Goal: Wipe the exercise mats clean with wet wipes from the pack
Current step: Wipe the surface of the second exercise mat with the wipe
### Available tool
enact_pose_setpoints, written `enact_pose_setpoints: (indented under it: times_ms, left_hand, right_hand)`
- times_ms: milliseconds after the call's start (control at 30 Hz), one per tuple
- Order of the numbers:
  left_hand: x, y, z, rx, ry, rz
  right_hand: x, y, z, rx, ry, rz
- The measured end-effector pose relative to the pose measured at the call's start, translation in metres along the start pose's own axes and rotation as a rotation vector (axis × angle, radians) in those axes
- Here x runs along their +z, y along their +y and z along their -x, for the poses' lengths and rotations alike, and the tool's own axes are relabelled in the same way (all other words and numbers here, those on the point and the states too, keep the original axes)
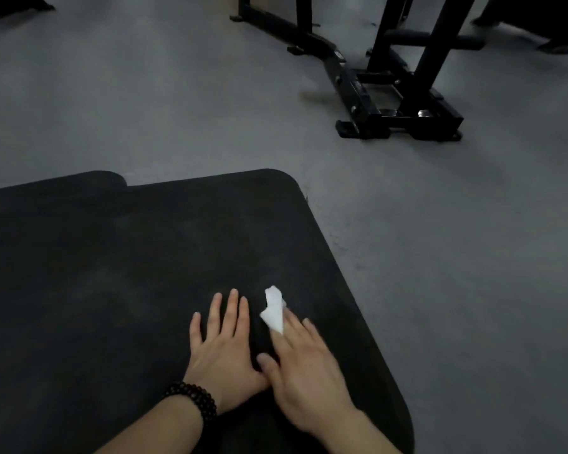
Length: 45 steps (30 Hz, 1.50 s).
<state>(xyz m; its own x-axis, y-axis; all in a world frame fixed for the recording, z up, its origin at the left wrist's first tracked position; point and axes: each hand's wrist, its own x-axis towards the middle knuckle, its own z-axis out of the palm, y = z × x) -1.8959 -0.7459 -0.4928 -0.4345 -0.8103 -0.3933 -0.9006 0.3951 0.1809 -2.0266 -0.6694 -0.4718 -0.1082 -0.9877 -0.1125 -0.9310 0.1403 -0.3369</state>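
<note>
A black exercise mat (112, 273) lies on a grey floor (456, 257), with a second mat's rounded corner (102, 178) showing beneath its far edge. The left hand (223, 348) rests flat on the mat, fingers straight and slightly spread, a dark beaded bracelet (194, 401) on its wrist. Just beside it, the right hand (305, 368) presses a crumpled white wipe (274, 309) onto the mat under extended fingers; this hand is blurred. Black gym equipment frames (391, 93) stand farther off on the floor.
</note>
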Motion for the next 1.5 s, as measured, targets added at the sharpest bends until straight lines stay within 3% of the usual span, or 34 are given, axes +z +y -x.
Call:
enact_pose_setpoints:
  times_ms: [133, 167, 333, 367, 433, 500, 533, 700, 767, 900, 933, 1033, 1100, 1133, 1200, 1267, 1300, 1433, 1500]
  left_hand:
    - [-0.003, 0.002, 0.001, -0.008, -0.029, -0.015]
    - [-0.003, 0.003, 0.001, -0.005, -0.025, -0.016]
    - [-0.001, 0.0, 0.002, 0.024, 0.02, -0.009]
    - [0.0, -0.001, 0.002, 0.023, 0.014, -0.008]
    - [-0.001, 0.0, 0.002, 0.012, -0.012, -0.024]
    - [-0.002, 0.001, 0.002, -0.002, -0.026, -0.027]
    - [-0.002, 0.001, 0.002, -0.004, -0.025, -0.025]
    - [-0.001, 0.0, 0.003, 0.005, -0.002, -0.014]
    - [-0.002, 0.001, 0.004, 0.001, -0.008, -0.013]
    - [-0.004, 0.004, 0.003, -0.011, -0.03, -0.017]
    - [-0.004, 0.004, 0.003, -0.006, -0.023, -0.019]
    - [-0.002, 0.001, 0.003, 0.008, -0.019, -0.037]
    - [-0.001, 0.001, 0.004, 0.013, -0.016, -0.03]
    - [-0.001, 0.001, 0.003, 0.008, -0.013, -0.017]
    - [-0.001, 0.0, 0.002, -0.003, -0.013, -0.015]
    - [0.0, 0.001, 0.002, 0.0, -0.023, -0.019]
    - [0.0, 0.0, 0.002, 0.009, -0.019, -0.022]
    - [0.002, -0.003, 0.003, 0.033, 0.033, -0.012]
    - [0.001, -0.002, 0.005, 0.047, 0.032, 0.004]
  right_hand:
    - [-0.008, 0.047, -0.015, 0.387, 0.197, 0.053]
    - [-0.008, 0.047, -0.016, 0.401, 0.195, 0.022]
    - [0.007, -0.002, 0.0, -0.085, -0.004, -0.015]
    - [0.006, 0.008, -0.003, -0.06, 0.039, 0.015]
    - [0.0, 0.04, -0.014, 0.179, 0.161, 0.027]
    - [-0.007, 0.064, -0.018, 0.376, 0.186, 0.015]
    - [-0.006, 0.064, -0.02, 0.388, 0.185, 0.004]
    - [0.004, 0.017, -0.016, -0.123, -0.038, 0.049]
    - [-0.001, 0.038, -0.034, -0.1, 0.026, 0.127]
    - [-0.01, 0.068, -0.065, 0.276, 0.11, 0.097]
    - [-0.006, 0.056, -0.066, 0.258, 0.107, 0.068]
    - [0.01, 0.003, -0.052, -0.102, 0.01, -0.045]
    - [0.007, 0.002, -0.05, -0.239, -0.033, -0.051]
    - [0.002, 0.013, -0.058, -0.204, 0.036, -0.025]
    - [-0.009, 0.045, -0.075, 0.075, 0.204, 0.021]
    - [-0.017, 0.069, -0.083, 0.298, 0.196, 0.078]
    - [-0.015, 0.067, -0.08, 0.294, 0.138, 0.085]
    - [-0.001, 0.014, -0.033, -0.242, -0.061, 0.001]
    - [-0.007, 0.016, -0.025, -0.309, -0.045, 0.006]
